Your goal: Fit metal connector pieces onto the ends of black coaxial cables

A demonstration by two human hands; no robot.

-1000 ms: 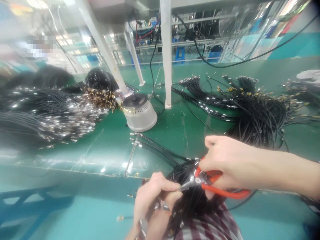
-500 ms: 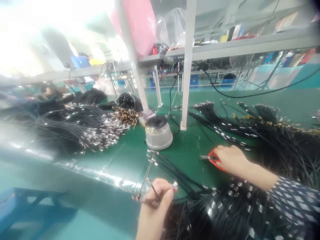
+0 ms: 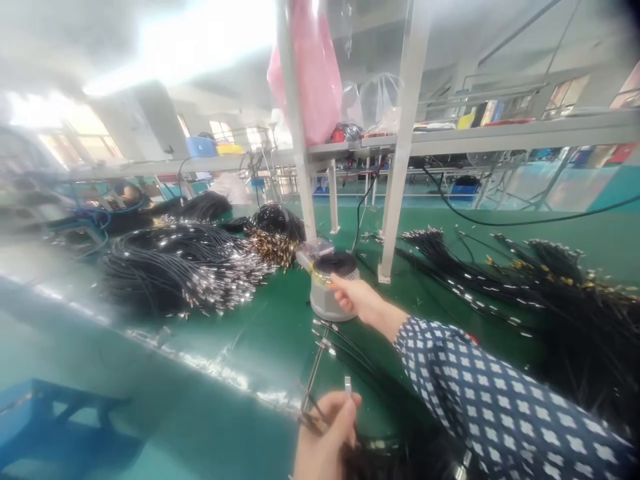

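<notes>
Near the bottom centre, my left hand [image 3: 330, 427] is closed round a thin black cable, with a silvery metal connector [image 3: 348, 384] standing up from its fingertips. My right hand [image 3: 359, 298] reaches over to a round grey-white device [image 3: 326, 300] with a dark top. Its fingers are bent together at the device's upper rim; what they hold, if anything, is hidden. A bit of the pliers' red handle [image 3: 473, 339] shows behind my right sleeve. Between the left hand and the device lie several black cables [image 3: 353, 350] with metal ends, beside a thin metal rod [image 3: 316, 365].
Large bundles of black cables [image 3: 155, 270] with shiny ends cover the left of the green table [image 3: 270, 313]. More cable bundles [image 3: 560, 300] lie at right. White shelf posts [image 3: 400, 160] stand behind the device. A blue stool [image 3: 75, 427] is at lower left.
My right hand has let go of the red-handled pliers and moved left to the device. My left hand still grips its cable, the connector now pointing upward. The view has tilted up slightly.
</notes>
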